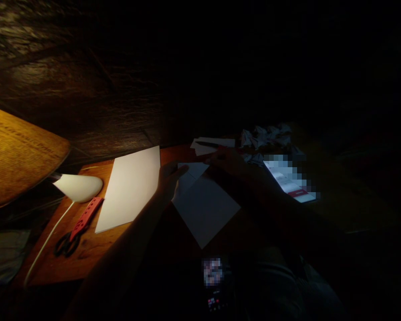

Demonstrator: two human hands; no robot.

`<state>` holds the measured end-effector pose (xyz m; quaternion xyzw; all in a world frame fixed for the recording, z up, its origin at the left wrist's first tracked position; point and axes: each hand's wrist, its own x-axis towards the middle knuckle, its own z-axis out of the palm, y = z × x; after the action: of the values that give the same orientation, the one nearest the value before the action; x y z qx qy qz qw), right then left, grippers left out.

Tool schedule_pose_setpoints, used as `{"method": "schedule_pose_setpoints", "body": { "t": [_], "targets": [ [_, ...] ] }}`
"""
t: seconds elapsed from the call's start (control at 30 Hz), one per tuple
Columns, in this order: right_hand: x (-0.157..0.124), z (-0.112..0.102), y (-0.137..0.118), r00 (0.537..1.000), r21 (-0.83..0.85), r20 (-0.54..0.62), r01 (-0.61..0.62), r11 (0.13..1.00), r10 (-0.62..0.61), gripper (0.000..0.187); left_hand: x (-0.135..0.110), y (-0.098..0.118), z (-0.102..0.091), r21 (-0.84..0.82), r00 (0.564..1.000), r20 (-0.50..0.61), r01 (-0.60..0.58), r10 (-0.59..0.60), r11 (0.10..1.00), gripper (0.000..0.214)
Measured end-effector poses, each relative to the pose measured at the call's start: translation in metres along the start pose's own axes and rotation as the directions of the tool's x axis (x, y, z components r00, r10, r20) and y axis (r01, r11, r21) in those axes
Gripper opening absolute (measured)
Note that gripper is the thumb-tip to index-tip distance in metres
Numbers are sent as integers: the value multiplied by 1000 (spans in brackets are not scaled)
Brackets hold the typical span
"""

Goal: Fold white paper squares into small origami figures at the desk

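A white sheet of paper point(205, 207) lies tilted on the wooden table point(87, 254), its far corner folded over. My left hand point(169, 178) rests on the sheet's left edge by the fold, fingers bent and pressing on it. My right hand point(227, 161) reaches over the sheet's far corner in deep shadow; its fingers do not show clearly.
A stack of white paper point(130, 187) lies to the left. A small white lamp point(78, 186), a red ruler point(86, 217) and black scissors point(66, 244) sit at the table's left end. A lit screen point(292, 180), crumpled paper point(265, 136) and another sheet point(211, 145) lie beyond.
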<state>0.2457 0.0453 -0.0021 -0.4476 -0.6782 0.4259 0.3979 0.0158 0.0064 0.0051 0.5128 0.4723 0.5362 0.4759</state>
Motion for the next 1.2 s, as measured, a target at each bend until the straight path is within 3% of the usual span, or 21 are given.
{"method": "schedule_pose_setpoints", "body": {
  "t": [0.37, 0.47, 0.63, 0.93, 1.07, 1.2],
  "targets": [
    [2, 1, 2, 1000, -21, -4, 11, 1000, -11, 38, 0, -2, 0, -35, 1000, -22, 3, -3, 999, 31],
    [3, 1, 4, 1000, 2, -13, 28, 1000, -27, 49, 0, -1, -1, -2, 1000, -13, -7, 7, 1000, 33],
    [2, 4, 2, 998, 184, 32, 54, 981, -61, 71, -4, 1, -3, 112, 995, 69, 66, -74, 992, 33],
    [-8, 9, -12, 962, 84, 248, 91, 992, -110, 32, -5, -2, -3, 191, 981, 170, 66, -99, 979, 35],
    [-10, 10, -17, 967, 61, 235, 83, 995, -95, 27, -5, -2, -2, 195, 982, 170, 46, -80, 980, 35],
    [-11, 13, -16, 979, 96, 155, 118, 988, -132, 22, -5, -4, -1, 250, 989, 147, -65, 29, 966, 31]
  ]
}}
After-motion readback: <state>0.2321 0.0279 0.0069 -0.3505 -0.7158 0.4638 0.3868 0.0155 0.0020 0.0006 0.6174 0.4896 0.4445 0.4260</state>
